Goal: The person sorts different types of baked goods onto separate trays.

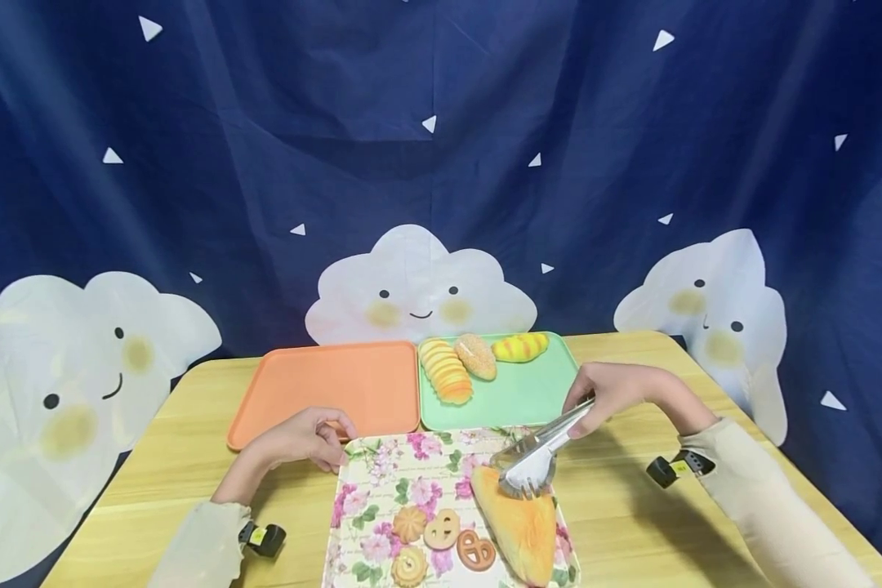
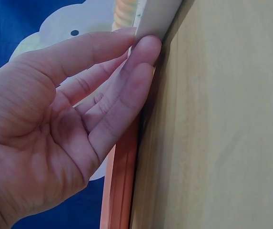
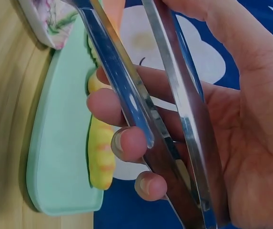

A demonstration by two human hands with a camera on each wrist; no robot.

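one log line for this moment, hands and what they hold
right hand: grips tongs on long bread | left hand: pinches floral tray corner | table

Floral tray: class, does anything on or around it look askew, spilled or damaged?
Nothing stands out. The floral tray lies flat; cookies and large bread sit inside it, metal tongs on the bread.
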